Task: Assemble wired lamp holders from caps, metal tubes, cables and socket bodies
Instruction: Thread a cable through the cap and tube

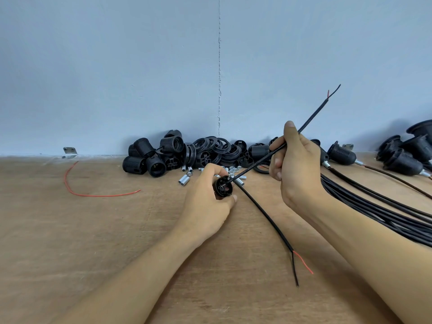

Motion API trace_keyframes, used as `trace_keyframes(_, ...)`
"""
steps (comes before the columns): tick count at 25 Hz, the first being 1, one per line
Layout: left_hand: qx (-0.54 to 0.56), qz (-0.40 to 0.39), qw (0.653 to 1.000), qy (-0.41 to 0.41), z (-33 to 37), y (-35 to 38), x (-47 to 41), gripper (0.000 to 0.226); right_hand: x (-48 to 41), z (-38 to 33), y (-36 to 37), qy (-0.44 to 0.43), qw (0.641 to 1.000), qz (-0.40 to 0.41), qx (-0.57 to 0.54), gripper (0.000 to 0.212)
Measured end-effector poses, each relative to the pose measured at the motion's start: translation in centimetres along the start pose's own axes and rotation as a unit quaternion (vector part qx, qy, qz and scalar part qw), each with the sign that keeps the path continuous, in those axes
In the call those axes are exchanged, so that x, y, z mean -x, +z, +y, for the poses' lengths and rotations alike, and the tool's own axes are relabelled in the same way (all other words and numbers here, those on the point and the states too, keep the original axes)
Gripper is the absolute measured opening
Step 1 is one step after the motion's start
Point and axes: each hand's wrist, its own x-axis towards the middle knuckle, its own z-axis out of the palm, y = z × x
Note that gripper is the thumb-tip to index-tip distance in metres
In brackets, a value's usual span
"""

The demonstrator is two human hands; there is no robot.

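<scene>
In the left hand (210, 197), fingers curled round it: a black cap (223, 188), open side toward the camera, low over the table (70, 242). Pinched between thumb and fingers of the right hand (298, 164): a black cable (313, 116), slanting from the cap's centre up to a split red-and-black end in the air. From beside the cap, down across the table: another black stretch, ending in split red and black leads; whether one piece with the first, hard to tell. Against the wall (117, 66): a heap of socket bodies (149, 157) and rings (217, 148). Just before the heap: loose metal tubes (184, 180) and nuts (233, 170). At left on the table: a loose red wire (105, 196). At right: a bundle of cables (374, 206) beside the right forearm, and finished holders (341, 154) by the wall.
</scene>
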Motion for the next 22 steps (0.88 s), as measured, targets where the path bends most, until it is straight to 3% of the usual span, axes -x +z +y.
trace_keyframes(12, 0.023, -0.001, 1.000, 0.011, 0.39, -0.11, 0.18, 0.039, 0.06, -0.26, -0.26, -0.066, 0.996, -0.005, 0.063, 0.053)
trace_keyframes(22, 0.036, 0.004, 0.999, 0.010, 0.30, -0.12, 0.07, 0.039, -0.03, -0.12, -0.25, -0.064, 0.996, 0.004, 0.056, 0.053)
